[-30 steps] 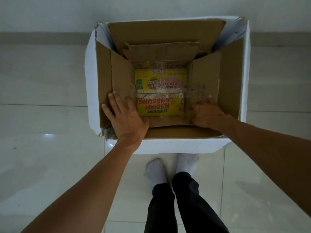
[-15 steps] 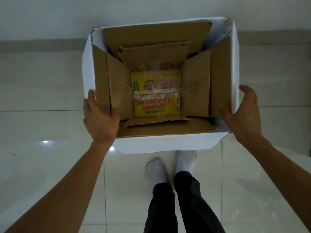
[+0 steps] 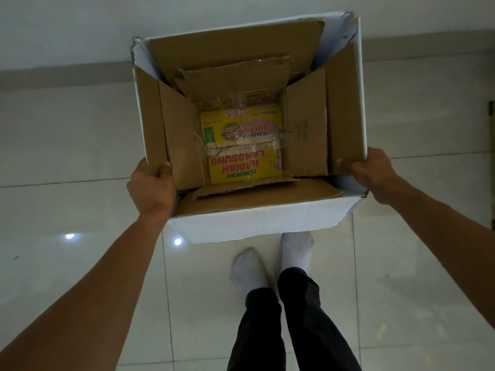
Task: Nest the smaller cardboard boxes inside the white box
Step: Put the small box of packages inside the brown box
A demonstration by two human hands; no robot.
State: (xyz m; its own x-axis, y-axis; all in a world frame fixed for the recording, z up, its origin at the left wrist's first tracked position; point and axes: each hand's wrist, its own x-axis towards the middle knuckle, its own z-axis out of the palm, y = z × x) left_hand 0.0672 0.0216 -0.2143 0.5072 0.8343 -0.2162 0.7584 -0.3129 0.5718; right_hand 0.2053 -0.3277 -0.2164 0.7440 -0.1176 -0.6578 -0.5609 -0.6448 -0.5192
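Two smaller boxes, a brown cardboard box [image 3: 305, 145] and a yellow printed carton [image 3: 241, 167] within it, sit nested inside the white cardboard box [image 3: 257, 223], whose side walls the left hand [image 3: 151, 188] and right hand [image 3: 375, 175] grip; nesting looks done.

The outer box [image 3: 254, 223] sits between the two hands, with the person's feet [image 3: 247, 269] just before its near wall on the floor [image 3: 80, 210] and the room wall [image 3: 80, 30] behind it. A smaller cardboard box [image 3: 305, 137] is nested inside, and a tea carton [image 3: 241, 167] lies at the bottom of that. The left hand [image 3: 151, 186] holds the left rim near the front corner, and the right hand [image 3: 375, 175] holds the right rim.
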